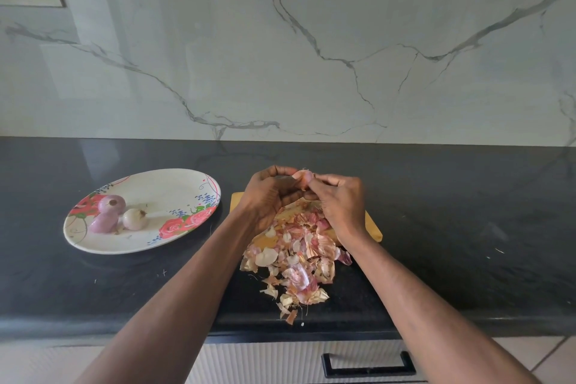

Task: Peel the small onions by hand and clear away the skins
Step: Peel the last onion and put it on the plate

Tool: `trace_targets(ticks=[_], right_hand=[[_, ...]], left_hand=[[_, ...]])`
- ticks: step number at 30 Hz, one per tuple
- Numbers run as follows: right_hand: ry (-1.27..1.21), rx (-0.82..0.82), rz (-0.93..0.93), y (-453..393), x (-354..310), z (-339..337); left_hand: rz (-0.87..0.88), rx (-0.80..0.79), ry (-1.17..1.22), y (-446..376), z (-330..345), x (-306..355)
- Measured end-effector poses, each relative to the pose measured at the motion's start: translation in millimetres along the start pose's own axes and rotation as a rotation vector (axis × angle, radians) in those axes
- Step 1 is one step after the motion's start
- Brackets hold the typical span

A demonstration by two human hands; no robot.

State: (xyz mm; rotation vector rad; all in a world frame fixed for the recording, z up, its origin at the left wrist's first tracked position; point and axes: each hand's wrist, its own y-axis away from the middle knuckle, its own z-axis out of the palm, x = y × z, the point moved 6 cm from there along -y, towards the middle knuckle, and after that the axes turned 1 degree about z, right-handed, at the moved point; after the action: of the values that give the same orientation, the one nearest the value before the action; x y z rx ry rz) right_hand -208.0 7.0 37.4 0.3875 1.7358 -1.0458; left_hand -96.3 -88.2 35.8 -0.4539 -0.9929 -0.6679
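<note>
View: head camera, looking down over both forearms at a black table with a marbled wall behind.
Left hand: the left hand [265, 193], centre of the frame, has its fingers curled in and cups the small onion [304, 177] from the left side.
Right hand: the right hand [338, 199], just right of centre, pinches at the same onion with thumb and fingertips, apparently working at a flap of skin. Both hands are raised above the far edge of the board.
Onion in hand: only a small pale pink part shows between the fingertips; how much skin remains on it I cannot tell.
Skins: a loose heap of onion skins [299, 262] lies below the hands, spread from the wooden cutting board [372, 231] onto the table toward the lower centre of the frame.
Plate: a flowered oval plate [187, 184] sits at the left, well apart from the board, with three peeled onions [117, 213] grouped on its left half.
Handling: the onion looks light, firm and smooth once bare, so probably slippery; a steady cupping hold on the body, with the pinch taken at the root or tip end where the skin lifts, seems best.
Skins handling: papery, brittle and very light; likely to scatter, so gathering them with both hands cupped should work better than picking singly.
Progress: peeling appears well along; clearing is not yet done.
</note>
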Motion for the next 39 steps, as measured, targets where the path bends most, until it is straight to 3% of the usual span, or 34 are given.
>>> trace_targets(ticks=[7,12,23,28,39], right_hand=[[0.021,0.014,0.096,-4.8,5.4,-0.9],[0.000,-0.053,0.043,-3.4,3.4,4.7],[0.318,0.070,-0.288,1.7,-6.9,4.6],[0.423,0.091,-0.300,1.8,-8.3,8.1],[0.505,0.102,-0.275,2.0,-10.0,6.6]], left_hand=[[-0.021,0.007,0.045,-1.4,-1.1,-0.9],[0.033,0.029,0.024,-6.5,-6.5,3.3],[0.129,0.028,-0.213,-4.5,-0.5,0.1],[0.149,0.001,-0.263,-3.3,3.8,2.0],[0.096,-0.008,-0.130,-1.1,6.7,0.7]])
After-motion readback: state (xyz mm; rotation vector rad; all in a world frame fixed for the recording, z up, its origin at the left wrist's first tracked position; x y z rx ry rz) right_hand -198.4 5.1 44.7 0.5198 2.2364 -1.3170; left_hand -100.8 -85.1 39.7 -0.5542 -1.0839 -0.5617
